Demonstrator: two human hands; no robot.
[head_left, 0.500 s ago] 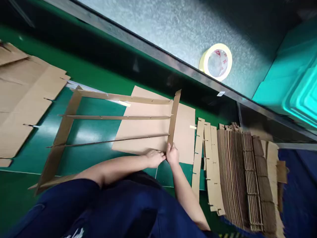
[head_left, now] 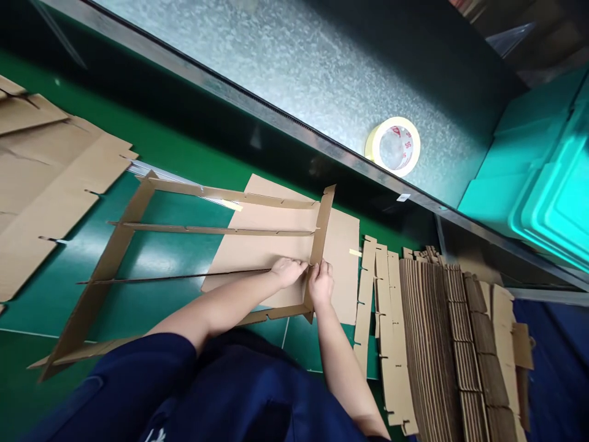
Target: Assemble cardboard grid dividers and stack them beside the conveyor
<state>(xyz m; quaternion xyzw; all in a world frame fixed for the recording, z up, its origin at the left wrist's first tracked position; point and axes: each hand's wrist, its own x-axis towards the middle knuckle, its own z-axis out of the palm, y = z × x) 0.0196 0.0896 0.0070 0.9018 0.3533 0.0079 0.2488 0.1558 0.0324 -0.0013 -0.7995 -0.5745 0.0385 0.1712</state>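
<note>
Notched cardboard strips slot together into a low divider frame on the green surface. My right hand (head_left: 321, 283) is closed round the right cross strip (head_left: 322, 228), thumb on the near side. Just left of it, my left hand (head_left: 289, 271) pinches the end of a long cardboard strip (head_left: 184, 275) where it meets that cross strip. Two more long strips, the middle one (head_left: 207, 230) and the far one (head_left: 262, 198), run to the left cross strip (head_left: 117, 248). A near strip (head_left: 276, 312) passes partly behind my left forearm. A flat cardboard sheet (head_left: 262, 245) lies under the right end.
Loose notched strips (head_left: 365, 294) and stacked cardboard (head_left: 427, 331) lie at the right, more flat cardboard (head_left: 50, 178) at the left. A metal shelf (head_left: 285, 55) overhangs the far side, holding a tape roll (head_left: 372, 147) and teal bins (head_left: 501, 166).
Both hands have moved along the right cross strip, away from my body, from the near corner to the adjacent long strip's joint. The near corner is now uncovered. The camera view has shifted slightly.
</note>
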